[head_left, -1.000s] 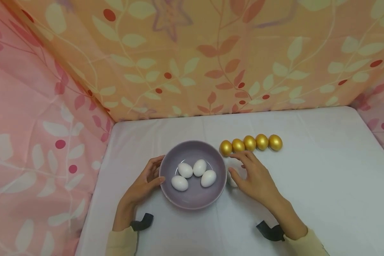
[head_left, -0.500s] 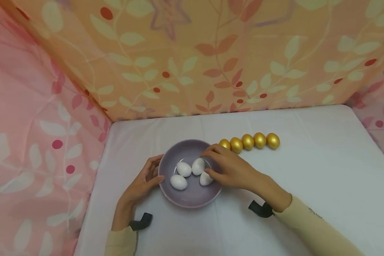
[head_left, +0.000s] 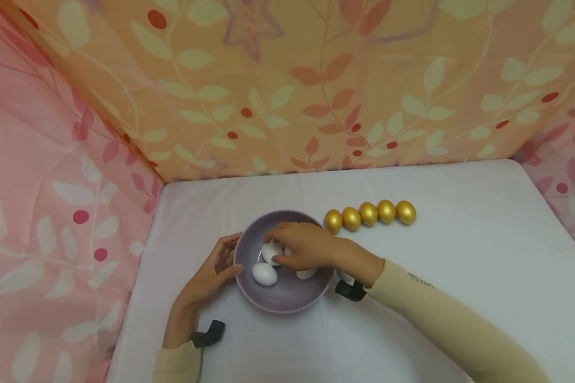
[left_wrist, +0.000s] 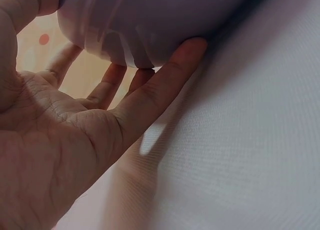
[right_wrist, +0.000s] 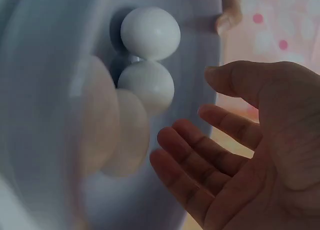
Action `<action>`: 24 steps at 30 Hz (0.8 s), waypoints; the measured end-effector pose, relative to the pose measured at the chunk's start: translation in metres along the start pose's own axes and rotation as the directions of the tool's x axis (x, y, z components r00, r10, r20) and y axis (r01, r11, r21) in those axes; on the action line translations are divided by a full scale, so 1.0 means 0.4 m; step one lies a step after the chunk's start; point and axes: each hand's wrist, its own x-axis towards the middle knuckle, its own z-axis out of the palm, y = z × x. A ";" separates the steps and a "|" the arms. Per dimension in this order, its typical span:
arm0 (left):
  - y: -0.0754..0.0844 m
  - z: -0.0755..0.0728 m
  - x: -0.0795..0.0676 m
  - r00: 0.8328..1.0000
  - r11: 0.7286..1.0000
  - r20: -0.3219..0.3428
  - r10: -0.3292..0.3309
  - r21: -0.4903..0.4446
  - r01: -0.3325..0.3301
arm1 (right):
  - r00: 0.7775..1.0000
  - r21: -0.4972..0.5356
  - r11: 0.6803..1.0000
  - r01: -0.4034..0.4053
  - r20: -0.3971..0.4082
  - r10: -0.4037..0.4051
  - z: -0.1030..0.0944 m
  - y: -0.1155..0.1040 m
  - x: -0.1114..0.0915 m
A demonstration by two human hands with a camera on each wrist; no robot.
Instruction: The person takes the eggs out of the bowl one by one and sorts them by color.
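Purple bowl on the desk holds four white eggs; the left hand grips its side. The right hand hovers over them, fingers parted, holding nothing; a careless brush could knock eggs together.

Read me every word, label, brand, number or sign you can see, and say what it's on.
Nothing is legible.
Right sleeve: small dark lettering, too blurred to read.
Orange cloth: a purple star outline, no words.
Bowl, white eggs, gold eggs: no lettering visible.
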 end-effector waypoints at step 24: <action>0.005 0.004 0.001 1.000 1.000 -0.014 -0.001 0.003 0.001 | 0.982 -0.253 0.961 -0.108 0.121 0.142 0.036 -0.056 0.099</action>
